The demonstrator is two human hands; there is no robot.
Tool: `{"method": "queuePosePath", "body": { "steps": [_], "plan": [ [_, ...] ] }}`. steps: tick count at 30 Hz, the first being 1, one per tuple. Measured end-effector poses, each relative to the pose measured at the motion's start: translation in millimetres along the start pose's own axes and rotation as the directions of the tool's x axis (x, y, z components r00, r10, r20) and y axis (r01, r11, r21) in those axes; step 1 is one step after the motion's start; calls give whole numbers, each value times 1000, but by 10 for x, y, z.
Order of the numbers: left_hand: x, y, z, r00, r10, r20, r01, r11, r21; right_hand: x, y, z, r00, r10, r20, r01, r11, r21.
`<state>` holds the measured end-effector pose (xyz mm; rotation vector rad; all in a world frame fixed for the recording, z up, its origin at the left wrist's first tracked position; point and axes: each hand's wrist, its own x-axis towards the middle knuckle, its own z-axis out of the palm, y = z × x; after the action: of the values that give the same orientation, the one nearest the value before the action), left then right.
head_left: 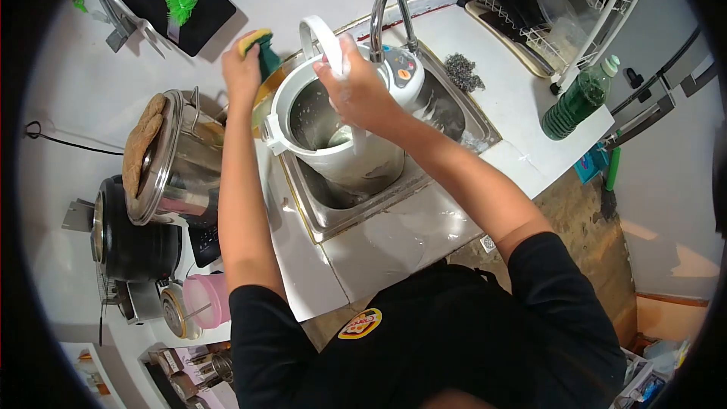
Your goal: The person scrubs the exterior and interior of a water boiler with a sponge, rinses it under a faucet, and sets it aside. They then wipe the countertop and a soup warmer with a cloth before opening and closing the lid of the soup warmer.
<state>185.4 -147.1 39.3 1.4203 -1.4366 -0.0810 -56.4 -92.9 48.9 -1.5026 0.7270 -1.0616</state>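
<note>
A white electric hot-water pot (363,163) sits in the steel sink (329,223), its open top tilted toward me and its metal inside showing drops and suds. My right hand (362,95), with foam on it, is closed around the pot's raised white handle (326,38). Beyond the pot's left rim, my left hand (241,74) is closed on a yellow and green sponge (257,42). Part of the sponge is hidden by the fingers. The pot's button panel (401,64) faces up beside the faucet (390,0).
Steel wool (463,72) and a bottle of green liquid (579,98) stand on the right counter, below a dish rack (522,23). At left are a large steel pot (189,159), a black cooker (140,231) and a pink container (206,299). A green-bristled brush (180,1) hangs on the wall.
</note>
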Motion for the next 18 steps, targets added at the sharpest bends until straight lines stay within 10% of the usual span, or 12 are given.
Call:
{"method": "queuePosePath", "body": {
  "steps": [4, 9, 18],
  "plan": [
    [35, -44, 404, 948, -179, 264, 203, 977, -67, 70, 197, 124, 988, -113, -105, 123, 987, 102],
    [21, 54, 313, 660, -276, 698, 652, 673, -349, 47, 166, 27, 1000, 2, -23, 6, 941, 337],
    [191, -192, 339, 743, -170, 647, 127, 985, 112, 33, 57, -10, 990, 126, 58, -139, 897, 419]
  ]
}}
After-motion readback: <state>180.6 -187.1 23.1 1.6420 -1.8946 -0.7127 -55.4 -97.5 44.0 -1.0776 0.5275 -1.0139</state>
